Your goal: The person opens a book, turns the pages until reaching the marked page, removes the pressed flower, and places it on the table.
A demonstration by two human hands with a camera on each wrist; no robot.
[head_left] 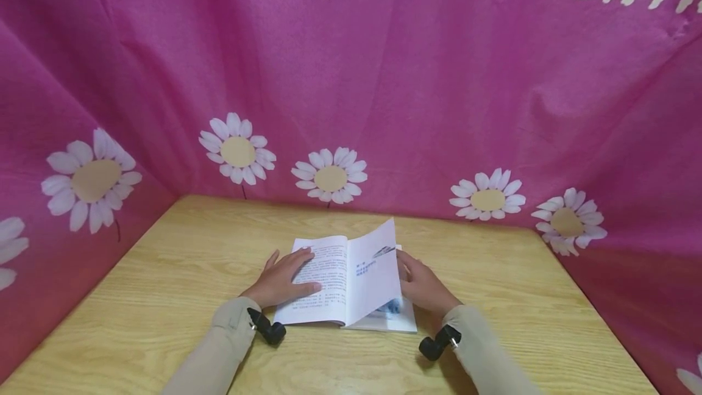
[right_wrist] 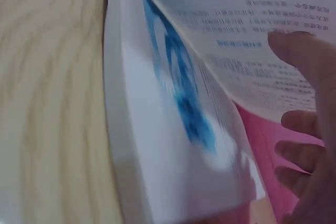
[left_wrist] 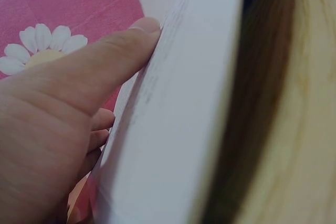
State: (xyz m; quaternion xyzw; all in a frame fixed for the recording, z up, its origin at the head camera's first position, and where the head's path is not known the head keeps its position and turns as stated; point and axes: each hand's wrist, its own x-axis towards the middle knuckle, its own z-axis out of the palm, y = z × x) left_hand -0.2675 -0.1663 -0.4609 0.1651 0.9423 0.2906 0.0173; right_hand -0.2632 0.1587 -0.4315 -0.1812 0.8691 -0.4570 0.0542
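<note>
An open book [head_left: 378, 322] with printed pages lies on the wooden table between both hands. My left hand [head_left: 285, 279] rests on its left page, fingers spread and thumb lying across the print; in the left wrist view the left thumb [left_wrist: 121, 56] reaches over the page by the book's thick lower edge. One lifted page [head_left: 373, 279], with a few blue characters and a small picture, stands tilted over the right side. My right hand [head_left: 425, 285] is at its outer edge, fingers partly hidden behind it. In the right wrist view, separated fingers [right_wrist: 302, 156] show beside its text-covered underside.
Below the lifted page, the right-hand page [right_wrist: 163, 171] carries a blue picture. The wooden table [head_left: 329, 364] extends around the book. Pink cloth [head_left: 384, 78] with white daisies hangs behind and at both sides. A small black camera [head_left: 269, 328] is strapped at each wrist.
</note>
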